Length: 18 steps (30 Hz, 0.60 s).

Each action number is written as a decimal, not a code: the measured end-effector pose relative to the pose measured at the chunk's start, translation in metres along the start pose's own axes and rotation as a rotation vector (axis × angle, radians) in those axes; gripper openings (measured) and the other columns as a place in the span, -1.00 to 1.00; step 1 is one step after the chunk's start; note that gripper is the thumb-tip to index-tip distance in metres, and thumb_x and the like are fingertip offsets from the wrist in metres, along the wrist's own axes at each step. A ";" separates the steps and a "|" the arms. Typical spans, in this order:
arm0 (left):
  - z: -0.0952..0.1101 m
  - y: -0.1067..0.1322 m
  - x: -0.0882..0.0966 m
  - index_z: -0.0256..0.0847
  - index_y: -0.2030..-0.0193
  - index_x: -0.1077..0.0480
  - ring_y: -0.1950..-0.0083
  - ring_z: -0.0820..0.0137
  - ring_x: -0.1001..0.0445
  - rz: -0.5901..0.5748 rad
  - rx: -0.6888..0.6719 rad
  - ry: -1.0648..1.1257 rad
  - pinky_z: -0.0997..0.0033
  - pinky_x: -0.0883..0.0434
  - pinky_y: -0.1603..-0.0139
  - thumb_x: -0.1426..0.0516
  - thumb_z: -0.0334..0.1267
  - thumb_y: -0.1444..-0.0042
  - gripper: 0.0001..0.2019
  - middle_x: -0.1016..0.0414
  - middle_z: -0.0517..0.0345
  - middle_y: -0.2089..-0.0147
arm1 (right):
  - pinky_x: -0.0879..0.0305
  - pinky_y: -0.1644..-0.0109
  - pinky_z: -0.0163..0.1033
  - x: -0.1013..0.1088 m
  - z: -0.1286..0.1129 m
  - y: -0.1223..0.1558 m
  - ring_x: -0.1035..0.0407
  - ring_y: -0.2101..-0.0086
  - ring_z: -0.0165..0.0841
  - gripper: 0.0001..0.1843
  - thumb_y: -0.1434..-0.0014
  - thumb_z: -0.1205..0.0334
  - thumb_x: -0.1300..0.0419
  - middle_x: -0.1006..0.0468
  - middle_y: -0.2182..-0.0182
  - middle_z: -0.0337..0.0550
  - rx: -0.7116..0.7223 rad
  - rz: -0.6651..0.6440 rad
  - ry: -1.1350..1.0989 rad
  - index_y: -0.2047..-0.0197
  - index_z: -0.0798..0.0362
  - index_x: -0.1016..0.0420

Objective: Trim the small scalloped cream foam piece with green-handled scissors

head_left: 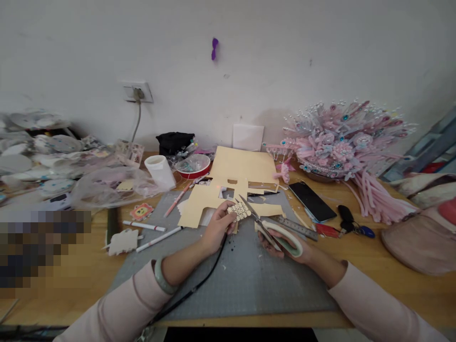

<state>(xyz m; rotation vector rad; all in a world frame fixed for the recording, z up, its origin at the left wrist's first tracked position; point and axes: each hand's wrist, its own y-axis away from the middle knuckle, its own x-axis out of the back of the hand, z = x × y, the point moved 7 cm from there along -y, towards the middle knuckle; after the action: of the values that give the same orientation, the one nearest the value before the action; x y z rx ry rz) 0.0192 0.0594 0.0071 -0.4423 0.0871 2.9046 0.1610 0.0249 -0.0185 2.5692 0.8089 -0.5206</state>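
Note:
My left hand [215, 229] pinches a small cream paper cutout [239, 212] with dark outlined shapes drawn on it. My right hand [281, 242] is closed round the pale handles of a pair of scissors [285, 237]. Their blades are parted and point toward the right edge of the cutout; whether they touch it I cannot tell. Beneath both hands lies a grey cutting mat [228, 285]. Behind the cutout are yellow card scraps [194, 204] with pieces cut away, and a metal ruler [297, 228] rests just beyond my right hand.
A black phone [312, 202] and keys [351, 223] lie to the right, below a pink beaded headpiece [335, 142]. White markers [160, 239] and a flame-edged sticker-like cutout [141, 211] are at left. A black cable [194, 289] crosses the mat. Yellow card [244, 164] lies at the back.

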 end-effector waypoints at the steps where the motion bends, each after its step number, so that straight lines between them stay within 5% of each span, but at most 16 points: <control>1: 0.000 0.000 0.002 -0.18 0.27 -0.22 0.68 0.62 -0.01 0.027 -0.007 0.015 0.59 0.03 0.67 -0.15 -0.19 0.11 -0.74 -0.09 0.46 0.65 | 0.04 0.71 -0.49 0.000 0.000 0.000 -0.21 0.61 -0.54 -0.59 0.15 -0.04 -0.37 -0.41 0.53 -0.22 0.000 0.001 0.004 0.38 0.15 -0.48; 18: 0.009 0.000 0.011 -0.17 0.18 -0.26 0.67 0.64 -0.05 0.095 -0.136 0.026 0.58 -0.01 0.65 -0.17 -0.16 0.04 -0.71 -0.12 0.42 0.60 | 0.04 0.72 -0.49 0.003 0.001 -0.001 -0.23 0.60 -0.54 -0.63 0.13 0.01 -0.36 -0.44 0.47 -0.18 -0.010 0.001 -0.011 0.37 0.15 -0.47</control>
<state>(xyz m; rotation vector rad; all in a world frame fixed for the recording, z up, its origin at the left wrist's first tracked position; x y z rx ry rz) 0.0067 0.0625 0.0121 -0.5115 -0.0880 3.0099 0.1624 0.0263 -0.0214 2.5552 0.8051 -0.5280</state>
